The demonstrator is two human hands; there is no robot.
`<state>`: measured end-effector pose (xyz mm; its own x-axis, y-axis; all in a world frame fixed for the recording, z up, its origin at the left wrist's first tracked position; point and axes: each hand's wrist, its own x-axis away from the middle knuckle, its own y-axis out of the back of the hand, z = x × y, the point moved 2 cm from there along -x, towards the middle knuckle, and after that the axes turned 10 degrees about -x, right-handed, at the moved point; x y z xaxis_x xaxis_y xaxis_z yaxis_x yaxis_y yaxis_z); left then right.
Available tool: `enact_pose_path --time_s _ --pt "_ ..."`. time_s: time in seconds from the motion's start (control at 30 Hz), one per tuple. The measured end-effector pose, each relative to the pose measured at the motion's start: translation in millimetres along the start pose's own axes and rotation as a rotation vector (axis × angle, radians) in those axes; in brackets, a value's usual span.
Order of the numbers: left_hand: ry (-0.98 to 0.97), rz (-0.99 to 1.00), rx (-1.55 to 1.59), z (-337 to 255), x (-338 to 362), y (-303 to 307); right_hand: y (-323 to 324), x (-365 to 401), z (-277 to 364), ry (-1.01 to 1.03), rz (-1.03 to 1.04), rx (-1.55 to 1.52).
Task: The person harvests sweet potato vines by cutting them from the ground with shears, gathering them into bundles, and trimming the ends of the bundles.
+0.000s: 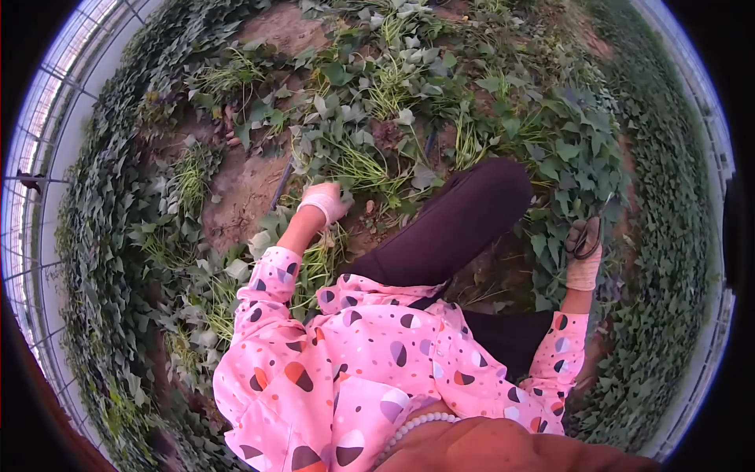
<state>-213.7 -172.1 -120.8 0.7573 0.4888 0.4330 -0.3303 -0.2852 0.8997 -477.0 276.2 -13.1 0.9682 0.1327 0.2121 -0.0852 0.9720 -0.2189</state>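
Observation:
My left hand (324, 203), in a pale glove, is down among leafy green vines (366, 167) with pale stems, just left of my bent knee. Its fingers are curled under and closed; what lies in them is hidden. Out to the right, my right hand (583, 271), also gloved, is closed around a pair of scissors (584, 237). The dark handle loops show at the fingers, and a thin blade seems to point away toward the leaves. Green leaves (550, 244) hang close beside that hand.
Bundles of stems (189, 181) lie on bare brown soil (244, 189). A dark hose (281, 187) runs along the ground near my left hand. Dense leafy rows (668, 197) stand on both sides. My dark-trousered leg (464, 220) crosses in front. A framed greenhouse wall (47, 141) edges the left.

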Motion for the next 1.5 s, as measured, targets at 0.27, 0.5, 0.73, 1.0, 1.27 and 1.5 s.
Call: enact_pose_path --time_s 0.27,0.5,0.73,1.0,1.27,1.5 --pt "-1.155 -0.938 -0.521 -344 198 274 38 -75 -55 -0.182 -0.039 -0.363" --pt "-1.511 -0.945 -0.608 -413 271 253 17 -38 -32 -0.115 -0.064 -0.265" --pt "-1.574 -0.908 -0.664 -424 291 244 15 -30 -28 -0.130 0.016 -0.345" --pt "-1.548 -0.868 -0.730 -421 293 248 27 -29 -28 -0.162 -0.079 -0.336" --pt "-1.104 -0.758 -0.614 -370 128 292 49 -44 -32 -0.178 -0.121 -0.346" --pt "-0.958 -0.538 -0.447 -309 38 282 46 -39 -30 -0.188 -0.147 -0.306"
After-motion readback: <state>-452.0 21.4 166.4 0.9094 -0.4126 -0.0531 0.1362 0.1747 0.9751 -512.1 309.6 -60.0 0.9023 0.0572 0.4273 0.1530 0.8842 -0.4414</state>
